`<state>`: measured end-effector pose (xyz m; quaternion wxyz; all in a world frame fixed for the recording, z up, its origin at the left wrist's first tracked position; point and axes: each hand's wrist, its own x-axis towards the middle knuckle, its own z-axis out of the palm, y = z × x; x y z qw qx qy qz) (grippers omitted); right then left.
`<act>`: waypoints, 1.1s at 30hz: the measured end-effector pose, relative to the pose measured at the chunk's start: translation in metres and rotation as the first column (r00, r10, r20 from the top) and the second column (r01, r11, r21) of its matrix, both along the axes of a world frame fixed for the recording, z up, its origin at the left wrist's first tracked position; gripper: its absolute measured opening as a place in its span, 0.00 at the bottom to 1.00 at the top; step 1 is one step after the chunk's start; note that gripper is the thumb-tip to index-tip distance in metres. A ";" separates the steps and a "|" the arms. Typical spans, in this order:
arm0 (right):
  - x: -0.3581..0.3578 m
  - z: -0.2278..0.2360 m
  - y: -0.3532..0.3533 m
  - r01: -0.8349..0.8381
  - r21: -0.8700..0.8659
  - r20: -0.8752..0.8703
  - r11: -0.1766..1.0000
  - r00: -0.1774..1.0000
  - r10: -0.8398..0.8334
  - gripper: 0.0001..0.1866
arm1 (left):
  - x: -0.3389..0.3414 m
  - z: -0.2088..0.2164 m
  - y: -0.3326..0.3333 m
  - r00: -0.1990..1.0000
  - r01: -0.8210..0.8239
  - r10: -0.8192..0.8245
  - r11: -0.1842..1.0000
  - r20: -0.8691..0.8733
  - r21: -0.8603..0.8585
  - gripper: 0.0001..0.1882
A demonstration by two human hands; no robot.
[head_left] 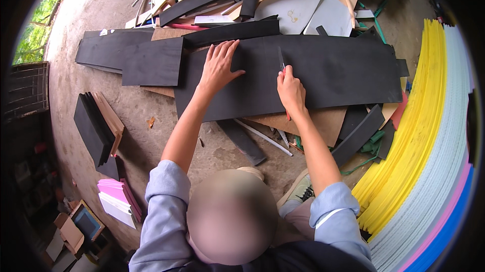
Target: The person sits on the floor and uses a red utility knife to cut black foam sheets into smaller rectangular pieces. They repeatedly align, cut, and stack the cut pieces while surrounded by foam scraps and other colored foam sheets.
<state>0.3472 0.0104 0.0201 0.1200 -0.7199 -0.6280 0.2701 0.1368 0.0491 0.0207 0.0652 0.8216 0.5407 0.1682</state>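
A large black foam-like sheet point(348, 70) lies across the middle in front of me. My left hand point(218, 70) rests flat on it near its far edge, fingers spread, holding nothing. To the right, my right hand point(292, 91) is closed around a red-handled knife point(281, 59). The thin blade points away from me over the sheet; whether it touches the surface I cannot tell. Next to my left fingertips runs a narrow black strip point(237, 33) along the far edge. A smaller black rectangular piece point(153, 62) lies left of my left hand.
Offcuts point(202, 6) in black, tan and white heap beyond the sheet. Brown board point(308, 126) shows underneath. Yellow sheets point(404, 135) and pale blue sheets point(429, 171) are stacked at right. Black slabs point(94, 128) and pink pieces point(118, 193) stand on the concrete floor at left.
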 end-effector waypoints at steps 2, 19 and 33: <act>0.003 0.003 -0.002 0.014 0.008 -0.001 1.000 1.000 -0.014 0.11 | 0.010 -0.005 0.016 0.999 -0.033 0.034 0.998 -0.021 0.059 0.48; 0.059 0.051 -0.040 0.098 0.224 0.096 0.970 0.988 -0.122 0.08 | 0.036 0.019 0.021 0.960 -0.085 0.171 0.934 0.223 -0.348 0.24; 0.074 0.183 -0.073 0.070 0.526 0.027 0.848 0.995 -0.099 0.08 | 0.099 0.162 -0.048 0.957 -0.058 -0.030 0.956 0.290 0.288 0.15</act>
